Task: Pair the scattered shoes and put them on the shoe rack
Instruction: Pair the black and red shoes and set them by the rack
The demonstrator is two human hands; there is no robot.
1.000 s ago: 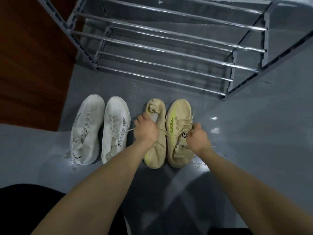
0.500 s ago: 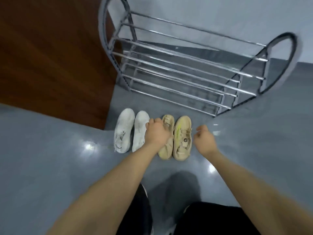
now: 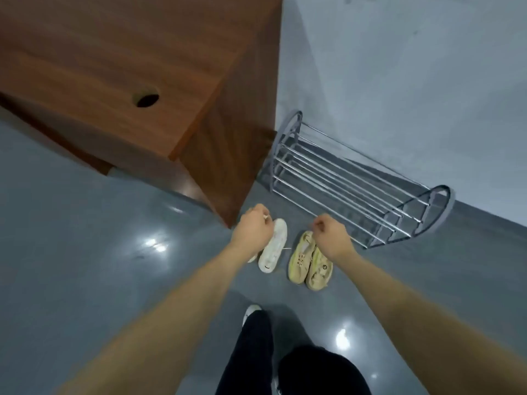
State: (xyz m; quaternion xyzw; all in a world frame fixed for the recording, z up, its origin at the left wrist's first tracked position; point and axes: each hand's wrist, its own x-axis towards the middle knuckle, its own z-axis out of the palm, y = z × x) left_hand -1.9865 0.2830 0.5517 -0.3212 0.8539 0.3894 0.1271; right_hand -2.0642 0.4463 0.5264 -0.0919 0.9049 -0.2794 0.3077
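While the person stands over the grey floor (image 3: 85,280), both forearms reach forward and down. The left hand (image 3: 252,228) is curled into a loose fist with its knuckles toward the camera; a small pale tip shows at its fingers, possibly a lace end, but whether the hand pinches it cannot be told. This hand hangs in front of the white shoes (image 3: 272,248) and hides most of the left 1 of the 2; the right 1 lies in plain view, toe toward the rack, a lace trailing off its side. The right hand (image 3: 330,236) is likewise curled, thumb against forefinger, and nothing can be made out between them. It covers the toe end of the beige shoes (image 3: 309,262), which lie side by side and touching, heels toward the person. The 2 pairs sit near each other on the floor, a narrow strip of floor between them. Just beyond them, against the pale wall (image 3: 399,81), stands the shoe rack (image 3: 350,183), a low frame of chrome bars with arched ends, no shoes on its bars. A wooden tabletop (image 3: 99,58) with a round cable hole (image 3: 147,99) adjoins the rack's left end. At the lower edge appear dark trouser legs (image 3: 251,352) and a white shoe tip (image 3: 251,310).
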